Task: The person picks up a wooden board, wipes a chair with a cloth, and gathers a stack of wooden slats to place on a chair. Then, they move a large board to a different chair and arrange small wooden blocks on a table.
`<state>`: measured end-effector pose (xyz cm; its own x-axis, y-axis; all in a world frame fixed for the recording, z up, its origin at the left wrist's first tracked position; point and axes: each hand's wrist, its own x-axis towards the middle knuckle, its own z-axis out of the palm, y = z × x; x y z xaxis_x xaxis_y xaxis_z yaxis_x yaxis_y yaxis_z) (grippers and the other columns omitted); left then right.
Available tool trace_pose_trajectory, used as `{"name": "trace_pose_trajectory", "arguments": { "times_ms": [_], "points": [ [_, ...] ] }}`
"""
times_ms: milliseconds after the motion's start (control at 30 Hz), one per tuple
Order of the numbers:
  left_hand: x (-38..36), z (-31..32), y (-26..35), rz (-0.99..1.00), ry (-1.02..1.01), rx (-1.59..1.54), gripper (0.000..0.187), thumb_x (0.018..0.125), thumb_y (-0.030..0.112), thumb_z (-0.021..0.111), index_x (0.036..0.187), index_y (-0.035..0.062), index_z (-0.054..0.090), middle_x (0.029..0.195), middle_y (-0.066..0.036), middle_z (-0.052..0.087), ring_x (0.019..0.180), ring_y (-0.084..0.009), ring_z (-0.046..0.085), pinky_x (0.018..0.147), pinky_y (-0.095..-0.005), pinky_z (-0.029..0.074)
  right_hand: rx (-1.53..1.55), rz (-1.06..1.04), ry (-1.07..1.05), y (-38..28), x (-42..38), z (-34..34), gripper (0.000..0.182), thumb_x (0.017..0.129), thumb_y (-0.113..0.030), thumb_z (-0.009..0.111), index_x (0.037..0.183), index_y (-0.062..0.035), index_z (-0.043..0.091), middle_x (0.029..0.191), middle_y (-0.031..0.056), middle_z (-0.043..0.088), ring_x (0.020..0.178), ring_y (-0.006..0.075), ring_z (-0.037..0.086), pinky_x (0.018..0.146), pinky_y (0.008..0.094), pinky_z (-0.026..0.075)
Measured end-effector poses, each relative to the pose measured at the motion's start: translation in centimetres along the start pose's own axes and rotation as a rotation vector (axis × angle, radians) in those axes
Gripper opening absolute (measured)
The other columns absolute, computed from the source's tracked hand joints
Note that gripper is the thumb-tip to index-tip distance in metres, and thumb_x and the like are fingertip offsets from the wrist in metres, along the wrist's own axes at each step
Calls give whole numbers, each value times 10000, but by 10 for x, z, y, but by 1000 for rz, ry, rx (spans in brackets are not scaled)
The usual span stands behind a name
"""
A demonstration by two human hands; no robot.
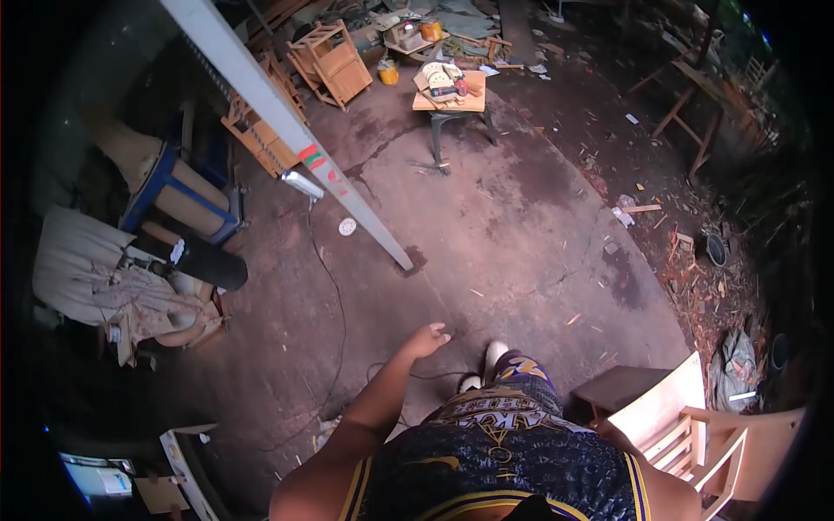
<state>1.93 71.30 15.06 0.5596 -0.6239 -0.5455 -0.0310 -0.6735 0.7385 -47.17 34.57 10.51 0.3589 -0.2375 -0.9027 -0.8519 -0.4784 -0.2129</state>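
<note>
Concrete floor (486, 260) lies below the left hand (426, 340), empty, loosely curled, with a wooden chair (663, 406) well to its right; the right hand is hidden, state unclear. No grasp seems underway; gripping calls for reaching.

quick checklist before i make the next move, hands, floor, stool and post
1. Left hand free: ok, it appears empty, fingers loosely curled.
2. Right hand free: cannot tell, it is out of view.
3. Floor clear of cords: not ok, a dark cord crosses it on the left.
4. Stool top clear: not ok, things are piled on it.
5. Post reaching the floor: ok.
6. Post firmly fixed: cannot tell.
</note>
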Motion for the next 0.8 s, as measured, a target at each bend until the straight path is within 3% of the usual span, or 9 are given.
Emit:
{"name": "trace_pose_trajectory", "arguments": {
  "times_ms": [167,300,333,367,433,500,667,767,800],
  "points": [
    [119,-101,57,87,-31,-31,571,833,346,620,1264,2,469,1080,-219,612,1007,-285,601,873,-346,452,345,293,-177,-92,51,-61,367,837,-334,591,1018,-15,609,892,129,623,850,196,586,758,333,471],
    [278,-225,73,224,-9,291,559,832,321,619,1264,-2,469,1122,-227,590,1044,-296,581,878,-349,452,-157,-242,192,-136,364,-171,557,792,-461,612,1100,3,594,1167,238,553,1154,366,476,981,422,362],
    [306,-249,77,291,-38,411,565,827,321,622,1261,-7,468,1137,-231,582,1069,-305,568,890,-358,447,67,-206,458,-232,317,-251,570,797,-462,607,1124,5,573,1146,239,562,1113,365,511,931,424,404],
    [332,-265,69,268,-74,410,565,827,321,622,1261,-7,468,1137,-231,582,1069,-305,568,890,-358,447,88,-152,318,-320,288,-332,472,876,-359,553,1146,27,522,1118,223,579,1030,327,562,915,347,426],
    [421,-302,82,-147,-8,99,584,818,329,620,1259,-20,462,1168,-241,560,1120,-324,532,927,-388,424,699,-536,521,-428,253,-425,422,884,-216,589,1220,13,473,1075,134,609,1011,216,562,886,311,436],
    [485,-332,158,-88,98,208,602,813,326,612,1264,-35,447,1183,-248,548,1139,-331,515,959,-402,399,767,-704,521,-487,229,-495,369,873,-184,604,1187,-18,505,939,84,614,863,161,576,786,283,463],
    [759,-389,257,198,219,293,650,778,348,651,1279,-7,436,1160,-245,562,1105,-352,536,927,-397,418,963,-480,580,-502,198,-573,398,868,-103,591,1240,-23,474,982,93,605,888,159,575,815,281,458],
    [921,-427,326,10,310,404,649,776,363,608,1283,8,410,1183,-224,548,1095,-361,530,920,-420,429,637,181,751,-414,214,-522,412,880,-153,540,1243,25,459,1055,162,611,958,239,592,853,318,454],
    [957,-437,350,4,410,439,628,764,350,624,1247,6,416,1135,-222,570,1067,-363,544,907,-416,437,654,173,941,-396,208,-482,439,871,-148,536,1246,61,445,1071,210,601,981,302,583,882,349,440]
  ]
}}
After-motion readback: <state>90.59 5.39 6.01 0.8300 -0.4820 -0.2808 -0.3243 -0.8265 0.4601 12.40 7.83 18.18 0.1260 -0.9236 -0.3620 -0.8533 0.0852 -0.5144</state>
